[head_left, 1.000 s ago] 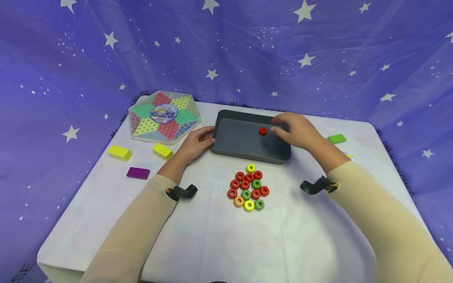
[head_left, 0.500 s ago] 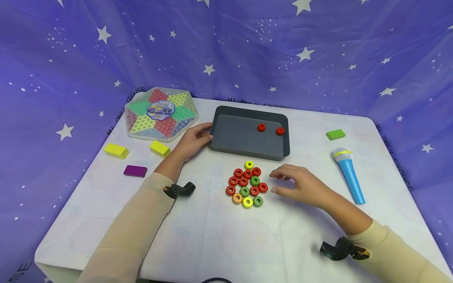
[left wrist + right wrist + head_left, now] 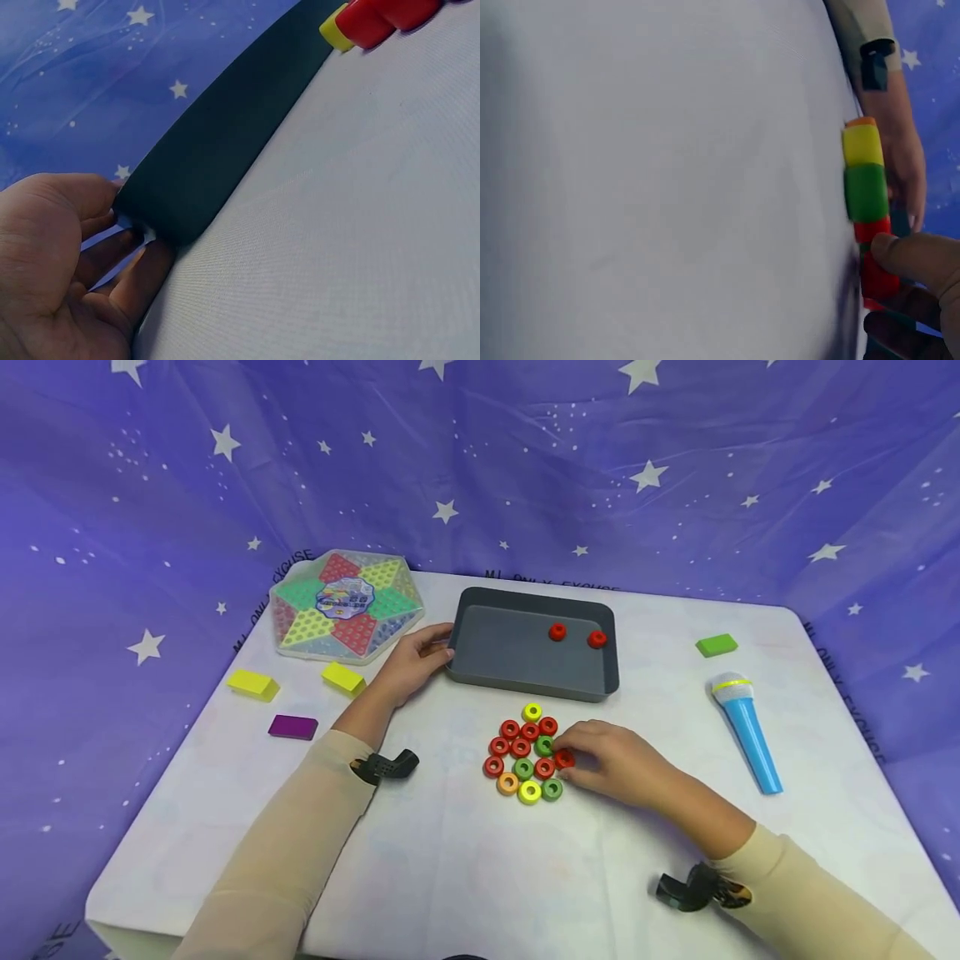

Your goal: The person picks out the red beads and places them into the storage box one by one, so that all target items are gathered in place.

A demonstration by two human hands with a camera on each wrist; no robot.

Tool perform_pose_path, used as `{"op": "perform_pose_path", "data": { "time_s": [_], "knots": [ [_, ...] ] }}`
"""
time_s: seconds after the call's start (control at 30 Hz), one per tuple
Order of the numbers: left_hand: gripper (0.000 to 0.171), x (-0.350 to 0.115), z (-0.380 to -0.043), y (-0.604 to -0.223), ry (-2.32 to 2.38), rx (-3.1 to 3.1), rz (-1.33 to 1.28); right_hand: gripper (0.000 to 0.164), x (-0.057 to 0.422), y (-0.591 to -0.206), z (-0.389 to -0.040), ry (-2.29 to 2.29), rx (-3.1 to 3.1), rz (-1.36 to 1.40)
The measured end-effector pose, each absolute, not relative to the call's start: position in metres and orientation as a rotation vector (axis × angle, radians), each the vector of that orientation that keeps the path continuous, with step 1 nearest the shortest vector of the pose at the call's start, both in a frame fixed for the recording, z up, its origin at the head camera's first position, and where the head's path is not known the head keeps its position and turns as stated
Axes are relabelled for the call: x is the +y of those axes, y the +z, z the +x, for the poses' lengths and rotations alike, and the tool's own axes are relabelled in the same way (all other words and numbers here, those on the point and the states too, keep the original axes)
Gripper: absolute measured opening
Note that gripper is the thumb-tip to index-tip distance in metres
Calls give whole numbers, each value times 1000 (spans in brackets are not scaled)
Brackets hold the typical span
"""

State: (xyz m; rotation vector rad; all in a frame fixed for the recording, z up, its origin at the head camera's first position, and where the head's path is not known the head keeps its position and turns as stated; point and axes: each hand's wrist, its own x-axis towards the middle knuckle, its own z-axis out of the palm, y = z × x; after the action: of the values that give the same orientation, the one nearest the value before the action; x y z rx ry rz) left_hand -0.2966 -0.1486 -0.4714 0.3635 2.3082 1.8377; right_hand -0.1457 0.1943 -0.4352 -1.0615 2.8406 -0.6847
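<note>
My left hand [image 3: 412, 667] rests at the left end of a dark grey tray [image 3: 525, 685], its thumb and fingers against the outside wall. In the left wrist view, that hand [image 3: 82, 262] meets the tray's corner. My right hand [image 3: 618, 764] pinches a red ring bead [image 3: 565, 760] at the right side of a cluster of beads. In the right wrist view the thumb [image 3: 907, 255] lies on a red bead [image 3: 879, 279]. The cluster holds several red beads [image 3: 520, 748], green beads [image 3: 523, 768], yellow beads [image 3: 529, 792] and an orange bead [image 3: 507, 783]. Two red beads [image 3: 557, 632] lie inside the tray.
A Chinese checkers box [image 3: 347, 606] lies at the back left. Yellow blocks [image 3: 253, 685] and a purple block [image 3: 293, 727] sit left of my left arm. On the right are a green block [image 3: 717, 645] and a blue toy microphone [image 3: 750, 735].
My right hand has left the tray, where a second red bead now shows, and come down to the cluster, closing on a red bead. The left hand has stayed at the tray.
</note>
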Motion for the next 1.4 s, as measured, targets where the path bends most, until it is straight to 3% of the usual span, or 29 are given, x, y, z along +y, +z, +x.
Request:
{"op": "perform_pose_path", "data": {
  "time_s": [0.23, 0.5, 0.83, 1.17, 1.4],
  "knots": [
    [51, -147, -295, -473, 1845, 2295, 344, 28, 208, -397, -171, -713, 2822, -1069],
    [51, -147, -295, -473, 1813, 2335, 368, 29, 203, -361, -248, -836, 2885, -966],
    [51, -148, -294, -473, 1828, 2315, 379, 26, 159, -380, -331, -656, 2929, -786],
    [52, -145, -293, -470, 1825, 2315, 363, 26, 144, -405, -346, -223, 2969, -774],
    [53, -147, -292, -470, 1819, 2306, 337, 38, 151, -394, -327, -409, 3020, -811]
  ]
}}
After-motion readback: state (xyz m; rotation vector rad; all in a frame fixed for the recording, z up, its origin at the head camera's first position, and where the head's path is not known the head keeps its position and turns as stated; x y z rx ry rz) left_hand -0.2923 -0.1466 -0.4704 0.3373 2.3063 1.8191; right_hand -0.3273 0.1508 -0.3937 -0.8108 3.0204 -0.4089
